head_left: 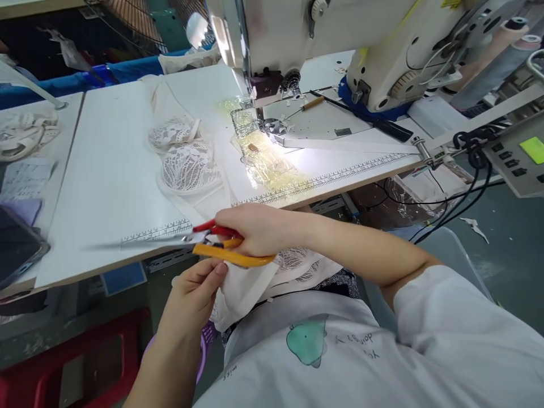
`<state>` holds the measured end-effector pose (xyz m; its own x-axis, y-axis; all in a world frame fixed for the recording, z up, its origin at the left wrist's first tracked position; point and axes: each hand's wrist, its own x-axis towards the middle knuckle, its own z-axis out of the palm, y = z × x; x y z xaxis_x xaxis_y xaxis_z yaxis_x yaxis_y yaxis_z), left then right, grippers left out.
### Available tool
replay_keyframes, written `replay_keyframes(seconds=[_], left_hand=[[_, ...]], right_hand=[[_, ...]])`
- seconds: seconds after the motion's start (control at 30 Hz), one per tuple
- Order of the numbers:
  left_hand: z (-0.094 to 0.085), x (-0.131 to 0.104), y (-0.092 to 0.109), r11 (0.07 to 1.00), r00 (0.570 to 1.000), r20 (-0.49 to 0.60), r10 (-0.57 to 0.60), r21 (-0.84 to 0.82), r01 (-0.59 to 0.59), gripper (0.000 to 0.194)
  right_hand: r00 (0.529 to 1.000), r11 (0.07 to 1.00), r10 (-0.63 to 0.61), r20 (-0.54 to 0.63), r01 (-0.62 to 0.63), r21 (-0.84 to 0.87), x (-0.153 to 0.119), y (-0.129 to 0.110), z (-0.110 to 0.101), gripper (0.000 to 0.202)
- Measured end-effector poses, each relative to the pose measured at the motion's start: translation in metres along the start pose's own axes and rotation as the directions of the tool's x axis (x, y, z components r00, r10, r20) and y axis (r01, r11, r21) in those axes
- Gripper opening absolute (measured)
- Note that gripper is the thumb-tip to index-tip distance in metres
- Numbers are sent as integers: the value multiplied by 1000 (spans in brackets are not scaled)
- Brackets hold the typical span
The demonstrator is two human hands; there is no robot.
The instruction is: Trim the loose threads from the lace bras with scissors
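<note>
My right hand [259, 229] is wrapped round the red and orange handles of a pair of scissors [182, 241], whose blades point left over the table's front edge. Just below, my left hand [198, 286] pinches the edge of a cream lace garment [246, 286] that lies over my lap. Another cream lace piece [191, 164] rests on the white table [106, 164], with its lower end reaching the front edge near my right hand.
A sewing machine [306, 28] stands at the back right, with an awl [312, 103] by its needle area. A dark phone-like object [19, 246] lies at the left edge. A red stool [80, 362] stands below, beside a purple basket [208, 340].
</note>
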<state>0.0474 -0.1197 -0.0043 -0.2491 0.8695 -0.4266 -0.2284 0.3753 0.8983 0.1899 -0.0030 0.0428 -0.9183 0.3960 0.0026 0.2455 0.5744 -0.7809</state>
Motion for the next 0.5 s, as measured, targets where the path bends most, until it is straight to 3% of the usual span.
replay_keyframes(seconds=[0.07,0.1,0.17,0.2,0.3,0.5], left_hand=[[-2,-1,-1,999,1000,1,-22,-34,22,30],[-3,-1,-2,998,999,9,-41,-50,41,30],[-7,0,-4,994,997,22,-73,-80,75,31],[-8,1,-5,992,996,23,-83,-89,85,32],[-12,3,-9,990,995,18,-94,-106,96,33],[-12,2,-15,992,995,13,-95,-86,96,31]], right_hand=[[983,985,94,-160,-68,161,-16,6,11,31],[975,967,123,-186,-76,243,-26,10,17,36],[988,937,116,-99,-76,341,-47,17,28,39],[994,938,112,-1,-105,331,-57,21,33,38],[959,961,178,222,-217,168,-78,30,44,35],[892,946,316,324,-324,-29,-72,28,50,38]])
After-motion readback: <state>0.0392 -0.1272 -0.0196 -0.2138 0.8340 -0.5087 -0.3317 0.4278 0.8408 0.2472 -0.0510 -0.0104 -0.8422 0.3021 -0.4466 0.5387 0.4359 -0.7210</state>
